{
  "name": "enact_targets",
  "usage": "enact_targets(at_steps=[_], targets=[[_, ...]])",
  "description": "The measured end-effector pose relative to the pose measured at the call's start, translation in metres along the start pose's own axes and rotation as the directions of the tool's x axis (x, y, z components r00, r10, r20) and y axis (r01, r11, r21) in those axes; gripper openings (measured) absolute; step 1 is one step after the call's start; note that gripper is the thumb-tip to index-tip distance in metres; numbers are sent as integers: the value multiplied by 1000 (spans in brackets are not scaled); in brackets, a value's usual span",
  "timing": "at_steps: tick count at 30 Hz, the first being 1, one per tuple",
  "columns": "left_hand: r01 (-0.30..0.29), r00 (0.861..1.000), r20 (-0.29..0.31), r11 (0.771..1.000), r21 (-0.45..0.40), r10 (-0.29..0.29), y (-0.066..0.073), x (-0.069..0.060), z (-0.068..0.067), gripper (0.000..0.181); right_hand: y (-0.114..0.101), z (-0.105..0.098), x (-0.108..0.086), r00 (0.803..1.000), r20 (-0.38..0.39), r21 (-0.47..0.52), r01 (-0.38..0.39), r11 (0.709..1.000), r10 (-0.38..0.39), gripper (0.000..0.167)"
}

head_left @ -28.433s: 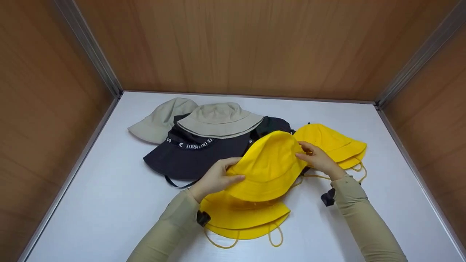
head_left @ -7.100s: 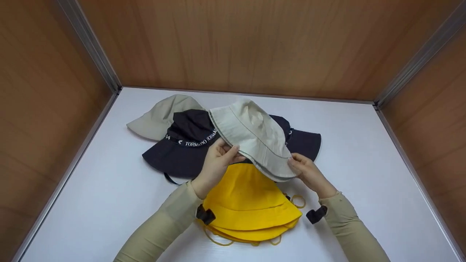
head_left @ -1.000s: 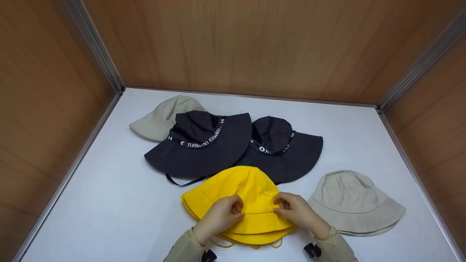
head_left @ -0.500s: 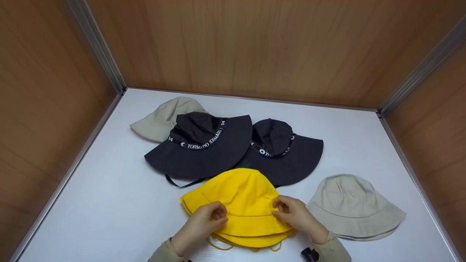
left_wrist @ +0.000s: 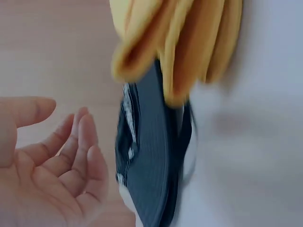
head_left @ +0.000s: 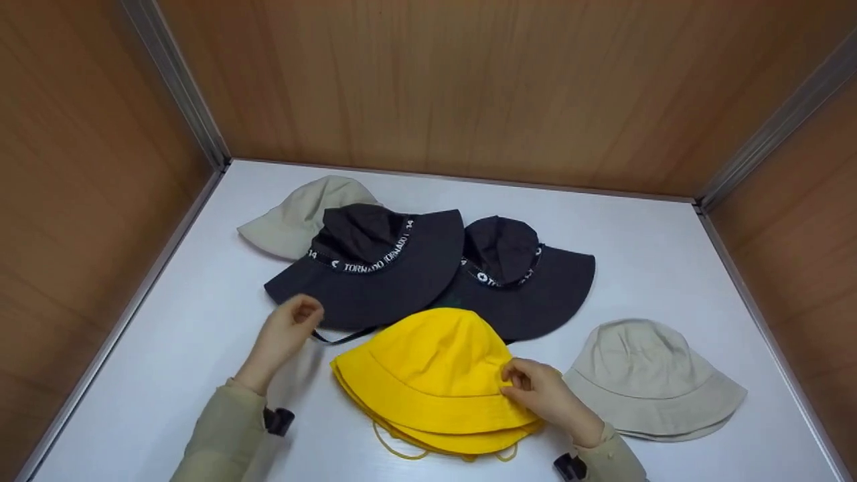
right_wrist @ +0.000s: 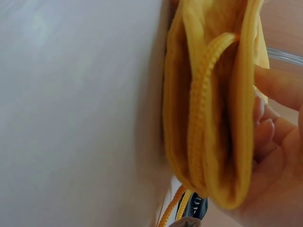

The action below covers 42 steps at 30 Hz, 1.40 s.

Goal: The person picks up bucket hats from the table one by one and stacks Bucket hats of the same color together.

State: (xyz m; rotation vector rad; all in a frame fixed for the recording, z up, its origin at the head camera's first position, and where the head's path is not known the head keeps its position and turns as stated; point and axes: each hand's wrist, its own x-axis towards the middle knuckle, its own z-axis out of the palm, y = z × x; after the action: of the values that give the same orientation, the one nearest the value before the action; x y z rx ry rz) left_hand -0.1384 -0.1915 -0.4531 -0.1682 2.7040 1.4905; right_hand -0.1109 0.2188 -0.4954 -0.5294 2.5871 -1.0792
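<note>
Stacked yellow bucket hats lie at the front middle, brims layered, yellow cords showing below. My right hand is at their right side, fingers loosely bent against or just off the top hat; in the right wrist view the hand lies close beside the yellow brims. My left hand hovers at the left brim of a black hat lettered TORNADO. Its fingers are loosely curled and hold nothing in the left wrist view.
Another black hat lies partly under the lettered one. A beige hat is at the back left; beige hats, seemingly two nested, lie at the right. Wooden panels wall the white table on three sides.
My left hand has left the yellow hats and moved left and away toward the black brim; my right hand has stayed. Since 7 s ago, the beige hat I held has come to the right.
</note>
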Motion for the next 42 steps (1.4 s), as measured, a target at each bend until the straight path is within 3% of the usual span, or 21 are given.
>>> enact_targets(at_steps=[3, 6, 10, 13, 20, 25, 27, 30, 32, 34, 37, 42], targets=[[48, 997, -66, 999, -20, -49, -4, 27, -21, 27, 0, 0, 1, 1000, 2, 4, 8, 1000, -8, 10], [137, 980, -126, 983, -120, -152, -6, 51, -36, 35, 0, 1, 1, 1000, 10, 17, 6, 1000, -6, 10], [224, 945, -163, 924, -311, -284, -9, 74, -47, 45, 0, 3, 1, 1000, 12, 23, 0, 1000, -1, 11], [269, 926, -142, 874, -405, -351, -14, 85, -50, 52, 0, 3, 1, 1000, 7, 23, 4, 1000, -4, 11], [345, 903, -5, 732, -587, -429, -22, 100, -48, 60, 2, 3, 1, 1000, 6, 41, 9, 999, -9, 11], [342, 900, 34, 658, -671, -434, -26, 109, -42, 58, 3, 2, 0, 1000, 15, 48, -9, 999, 8, 13], [341, 898, 62, 601, -723, -435, -26, 113, -40, 58, 3, 1, -1, 1000, 17, 49, -19, 999, 19, 12], [346, 889, 114, 485, -803, -444, -24, 117, -38, 57, 3, 0, -1, 1000, 15, 51, -22, 998, 22, 12], [359, 883, 144, 445, -820, -447, -24, 117, -38, 58, 3, 0, -1, 1000, 13, 55, -16, 998, 15, 12], [362, 879, 143, 441, -821, -456, -23, 118, -37, 58, 3, 1, 0, 1000, 12, 59, -4, 998, 3, 12], [370, 870, 126, 461, -807, -477, -24, 122, -36, 59, 3, 1, 1, 1000, 11, 60, 3, 998, -3, 11], [374, 839, 68, 481, -793, -540, -26, 132, -33, 60, 4, 1, 1, 1000, 16, 61, -17, 998, 16, 11]])
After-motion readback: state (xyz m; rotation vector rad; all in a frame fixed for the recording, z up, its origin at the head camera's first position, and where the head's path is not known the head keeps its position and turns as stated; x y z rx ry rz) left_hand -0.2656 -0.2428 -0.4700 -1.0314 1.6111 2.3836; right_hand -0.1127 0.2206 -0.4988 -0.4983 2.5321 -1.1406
